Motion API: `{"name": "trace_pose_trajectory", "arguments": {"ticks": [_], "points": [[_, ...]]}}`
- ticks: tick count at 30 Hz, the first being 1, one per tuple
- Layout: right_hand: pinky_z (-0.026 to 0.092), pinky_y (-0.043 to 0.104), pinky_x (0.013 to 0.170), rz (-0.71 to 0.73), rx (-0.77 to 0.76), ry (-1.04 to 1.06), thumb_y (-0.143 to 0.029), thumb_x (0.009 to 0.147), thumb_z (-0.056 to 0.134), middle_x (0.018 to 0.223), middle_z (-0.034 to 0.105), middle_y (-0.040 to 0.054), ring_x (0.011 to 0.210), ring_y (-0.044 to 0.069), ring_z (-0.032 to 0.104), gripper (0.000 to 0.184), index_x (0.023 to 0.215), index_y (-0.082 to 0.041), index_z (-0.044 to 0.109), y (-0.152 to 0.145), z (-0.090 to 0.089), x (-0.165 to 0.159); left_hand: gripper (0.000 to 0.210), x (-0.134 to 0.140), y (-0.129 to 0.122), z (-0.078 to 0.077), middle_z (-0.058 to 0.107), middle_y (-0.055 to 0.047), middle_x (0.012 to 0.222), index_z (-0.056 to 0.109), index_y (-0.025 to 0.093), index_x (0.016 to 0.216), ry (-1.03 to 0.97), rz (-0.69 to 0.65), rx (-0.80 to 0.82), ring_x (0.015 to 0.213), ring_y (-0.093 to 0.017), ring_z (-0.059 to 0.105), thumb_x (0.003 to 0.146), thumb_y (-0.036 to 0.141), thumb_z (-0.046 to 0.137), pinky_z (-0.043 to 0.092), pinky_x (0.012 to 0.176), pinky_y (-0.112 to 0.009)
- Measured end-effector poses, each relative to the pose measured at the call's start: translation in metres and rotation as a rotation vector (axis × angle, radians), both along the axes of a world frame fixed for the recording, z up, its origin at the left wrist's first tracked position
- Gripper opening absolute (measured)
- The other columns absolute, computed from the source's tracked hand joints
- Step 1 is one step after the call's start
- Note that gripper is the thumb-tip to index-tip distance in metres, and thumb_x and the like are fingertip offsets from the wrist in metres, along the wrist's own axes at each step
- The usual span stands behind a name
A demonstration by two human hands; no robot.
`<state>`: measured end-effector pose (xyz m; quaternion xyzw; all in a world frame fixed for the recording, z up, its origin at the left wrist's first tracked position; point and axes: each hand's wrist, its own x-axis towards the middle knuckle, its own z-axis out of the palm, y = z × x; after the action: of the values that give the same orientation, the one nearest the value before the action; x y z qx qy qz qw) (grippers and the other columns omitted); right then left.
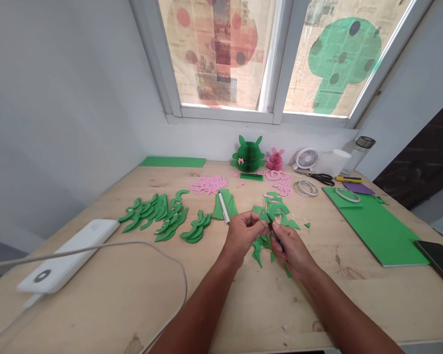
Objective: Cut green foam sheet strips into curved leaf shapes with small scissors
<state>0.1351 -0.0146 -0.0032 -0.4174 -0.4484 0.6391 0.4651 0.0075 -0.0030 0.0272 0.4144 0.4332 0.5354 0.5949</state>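
Observation:
My left hand (244, 229) is closed, pinching a small green paper piece (265, 217) between thumb and fingers. A slim dark hand tool (276, 237) is gripped in my right hand (291, 246), its dark end touching the paper; its exact kind is partly hidden by the fingers. Green paper scraps (257, 255) lie under and around both hands. Just left of them, a white pen (223, 208) rests on green paper sheets (232, 200). Stacks of curved green paper cutouts (173, 222) spread farther left.
Pink cutouts (209, 184) lie behind, below a green paper figure (248, 156) and a pink one (275, 159). At right are black scissors (322, 179), tape rolls (306, 188), green board (386, 233) and a phone (438, 260). A power bank (68, 258) and cable (180, 265) occupy the left.

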Motion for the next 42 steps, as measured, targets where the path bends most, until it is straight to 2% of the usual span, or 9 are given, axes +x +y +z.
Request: {"name": "trace_pose_trajectory", "arguments": {"ticks": [28, 33, 42], "points": [[0.01, 0.022, 0.035, -0.013, -0.002, -0.037, -0.055, 0.077, 0.054, 0.038, 0.03, -0.0098, 0.033, 0.005, 0.015, 0.041, 0.071, -0.015, 0.056, -0.0005, 0.0022, -0.0004, 0.016, -0.0018, 0.002, -0.0029, 0.048, 0.004, 0.044, 0.054, 0.015, 0.052, 0.083, -0.023, 0.025, 0.042, -0.007, 0.036, 0.058, 0.026, 0.065, 0.028, 0.044, -0.02], [0.01, 0.021, 0.034, -0.007, 0.017, -0.023, -0.051, 0.08, 0.052, 0.038, 0.03, -0.0099, 0.033, 0.005, 0.014, 0.039, 0.073, -0.014, 0.058, 0.0003, -0.0016, 0.0008, 0.015, -0.0019, 0.0021, -0.0032, 0.046, 0.005, 0.044, 0.053, 0.015, 0.053, 0.081, -0.017, 0.024, 0.042, -0.006, 0.036, 0.059, 0.024, 0.063, 0.028, 0.044, -0.02], [0.009, 0.021, 0.034, -0.03, 0.01, -0.066, -0.055, 0.076, 0.053, 0.035, 0.031, -0.0093, 0.032, 0.005, 0.015, 0.043, 0.066, -0.014, 0.059, 0.0008, -0.0011, -0.0001, 0.019, -0.0017, 0.0015, -0.003, 0.045, 0.005, 0.044, 0.05, 0.016, 0.051, 0.069, -0.028, 0.031, 0.042, -0.006, 0.034, 0.058, 0.026, 0.064, 0.026, 0.044, -0.021]]}}
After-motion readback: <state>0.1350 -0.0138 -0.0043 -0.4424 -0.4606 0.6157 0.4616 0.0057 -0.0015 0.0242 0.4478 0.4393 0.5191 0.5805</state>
